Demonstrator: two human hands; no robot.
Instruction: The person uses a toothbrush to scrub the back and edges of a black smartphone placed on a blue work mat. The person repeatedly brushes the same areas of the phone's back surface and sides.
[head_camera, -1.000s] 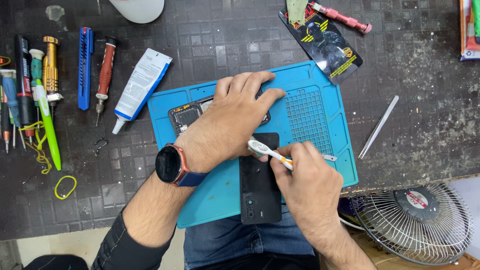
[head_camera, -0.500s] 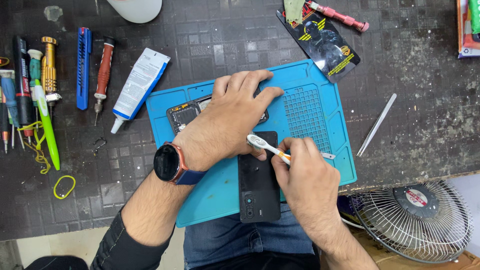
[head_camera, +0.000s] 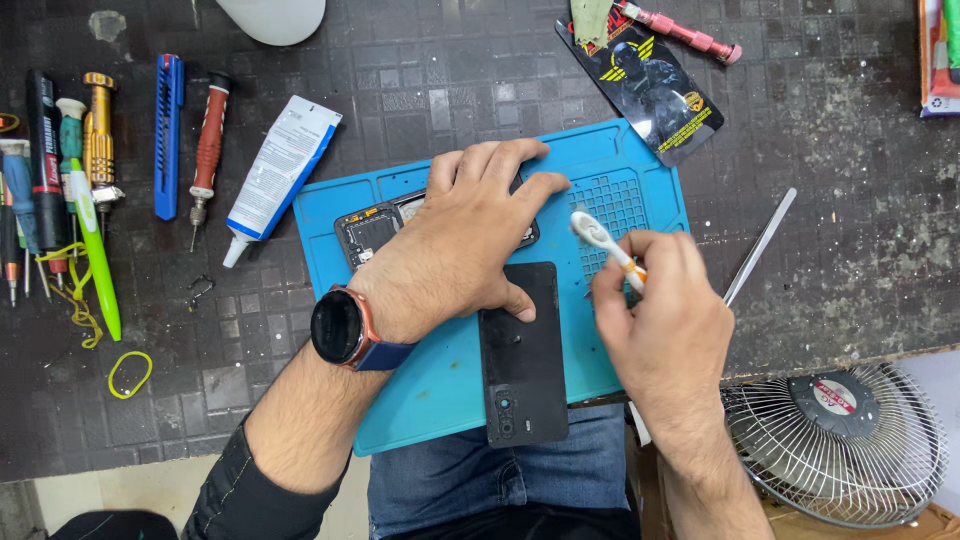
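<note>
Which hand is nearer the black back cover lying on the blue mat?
Left. The left hand presses on the opened phone, its thumb touching the back cover's top-left corner. The right hand, holding a toothbrush, is just off the cover's right edge.

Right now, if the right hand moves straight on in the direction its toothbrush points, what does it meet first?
The right hand aims the toothbrush up and left. Its head would probably first meet the fingers of the left hand, which is pressing on the opened phone; depth is unclear.

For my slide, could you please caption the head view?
Left hand steadies opened phone on blue mat; right hand holds toothbrush.
</note>
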